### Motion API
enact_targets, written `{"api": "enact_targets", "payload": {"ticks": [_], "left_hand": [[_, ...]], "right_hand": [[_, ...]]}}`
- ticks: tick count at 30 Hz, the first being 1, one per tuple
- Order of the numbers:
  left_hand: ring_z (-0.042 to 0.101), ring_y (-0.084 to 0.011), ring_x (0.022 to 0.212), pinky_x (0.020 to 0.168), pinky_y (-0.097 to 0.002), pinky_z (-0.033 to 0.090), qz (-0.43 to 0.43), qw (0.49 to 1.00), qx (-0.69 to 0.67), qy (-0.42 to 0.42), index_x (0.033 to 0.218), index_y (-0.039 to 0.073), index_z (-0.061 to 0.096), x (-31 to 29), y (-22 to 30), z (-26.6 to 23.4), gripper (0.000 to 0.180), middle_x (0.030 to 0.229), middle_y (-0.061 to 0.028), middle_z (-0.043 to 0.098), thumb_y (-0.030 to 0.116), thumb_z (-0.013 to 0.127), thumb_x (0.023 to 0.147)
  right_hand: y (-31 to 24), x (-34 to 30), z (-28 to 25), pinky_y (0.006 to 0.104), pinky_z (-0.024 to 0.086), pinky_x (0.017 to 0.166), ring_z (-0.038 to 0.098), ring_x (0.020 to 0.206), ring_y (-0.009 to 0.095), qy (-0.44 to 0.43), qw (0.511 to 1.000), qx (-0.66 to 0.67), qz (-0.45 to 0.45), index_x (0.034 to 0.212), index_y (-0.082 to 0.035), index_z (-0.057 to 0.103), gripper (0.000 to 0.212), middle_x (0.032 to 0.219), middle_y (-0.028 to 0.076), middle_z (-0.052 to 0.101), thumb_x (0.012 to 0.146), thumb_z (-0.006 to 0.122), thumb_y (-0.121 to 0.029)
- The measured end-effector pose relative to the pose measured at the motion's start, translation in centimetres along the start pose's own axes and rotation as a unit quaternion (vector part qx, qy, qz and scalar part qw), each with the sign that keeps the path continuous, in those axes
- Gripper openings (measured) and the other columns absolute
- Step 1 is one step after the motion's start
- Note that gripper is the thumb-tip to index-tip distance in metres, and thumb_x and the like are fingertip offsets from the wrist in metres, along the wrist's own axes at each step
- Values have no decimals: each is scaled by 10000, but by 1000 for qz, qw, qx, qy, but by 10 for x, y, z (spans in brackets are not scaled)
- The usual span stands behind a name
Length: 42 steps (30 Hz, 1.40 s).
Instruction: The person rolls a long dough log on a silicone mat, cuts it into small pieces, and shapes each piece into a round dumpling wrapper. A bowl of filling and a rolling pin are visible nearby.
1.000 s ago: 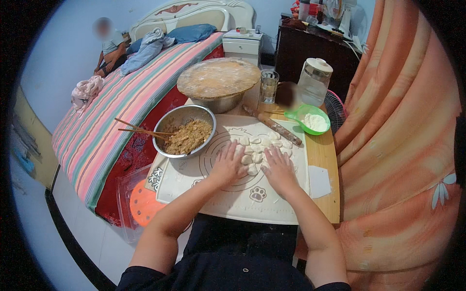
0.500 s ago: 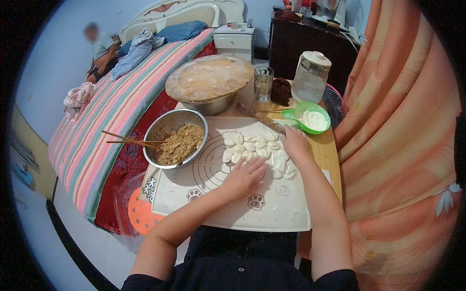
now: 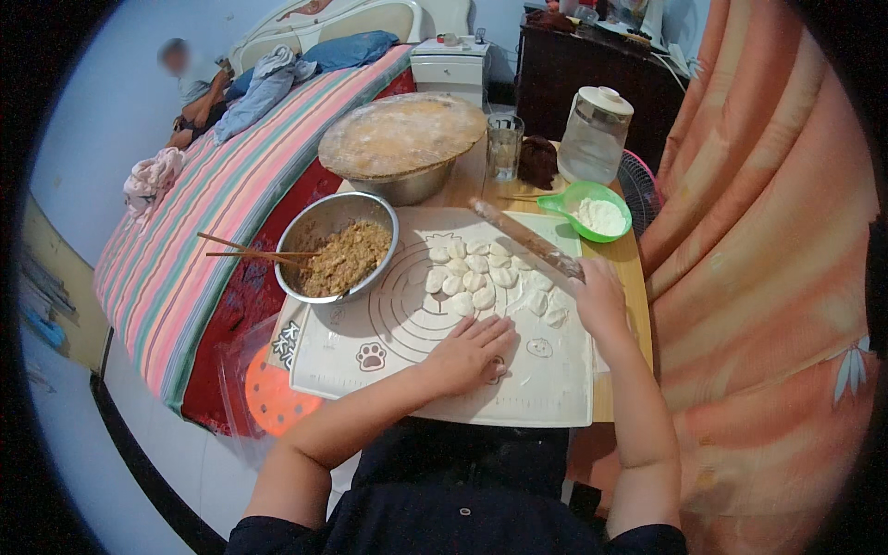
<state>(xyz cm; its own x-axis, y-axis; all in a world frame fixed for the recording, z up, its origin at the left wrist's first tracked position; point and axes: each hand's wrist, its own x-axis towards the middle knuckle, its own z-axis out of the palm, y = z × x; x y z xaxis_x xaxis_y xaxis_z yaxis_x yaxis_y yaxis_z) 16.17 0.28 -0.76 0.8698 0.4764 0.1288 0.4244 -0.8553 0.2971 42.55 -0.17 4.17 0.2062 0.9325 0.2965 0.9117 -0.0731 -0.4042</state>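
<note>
My right hand grips one end of a wooden rolling pin, dusted with flour and slanting away to the far left above the mat's right side. My left hand rests palm down, fingers extended, on the cream baking mat, holding nothing. Just beyond its fingertips lie several small lumps of white dough, some slightly flattened. A few flatter dough pieces sit beside my right hand.
At left, a steel bowl holds brown minced filling with chopsticks in it. Behind stand a basin under a round floury board, a glass, a water jug and a green scoop of flour. A person sits on the bed.
My right hand has closed on the rolling pin's end and brought it toward me, over the mat's right side. My left hand has slid slightly nearer, off the dough lumps' edge.
</note>
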Motion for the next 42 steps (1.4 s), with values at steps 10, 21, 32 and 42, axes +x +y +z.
{"api": "enact_targets", "payload": {"ticks": [10,21,32,42], "left_hand": [[529,-342,1172,990,-432,452,-12,989,12,148,1262,35,574,97,0,46,420,1247,-179,568,162,582,862],[578,-371,1011,867,-446,501,-76,996,22,52,1078,53,613,77,-10,41,299,1057,-187,564,138,681,800],[595,-336,920,813,-390,490,-147,927,-255,234,901,31,643,1,0,-33,164,985,-159,566,150,729,829],[528,-291,1159,1020,-455,360,-23,993,24,109,1112,154,677,-8,5,-2,281,1168,-50,615,201,661,836]], "right_hand": [[-6,-94,-38,384,420,988,555,1101,332,75,983,156,61,1219,14,575,334,1140,169,574,898,607,-73],[-11,-129,-33,324,442,950,572,1061,241,87,967,232,57,1220,39,574,312,1104,127,587,922,601,-51],[-7,-147,-17,299,446,944,571,1040,196,57,962,258,67,1248,31,571,327,1101,106,589,932,601,-46],[-14,-150,-5,365,462,943,599,1041,303,43,949,296,104,1233,30,575,362,1084,160,603,894,635,-83]]}}
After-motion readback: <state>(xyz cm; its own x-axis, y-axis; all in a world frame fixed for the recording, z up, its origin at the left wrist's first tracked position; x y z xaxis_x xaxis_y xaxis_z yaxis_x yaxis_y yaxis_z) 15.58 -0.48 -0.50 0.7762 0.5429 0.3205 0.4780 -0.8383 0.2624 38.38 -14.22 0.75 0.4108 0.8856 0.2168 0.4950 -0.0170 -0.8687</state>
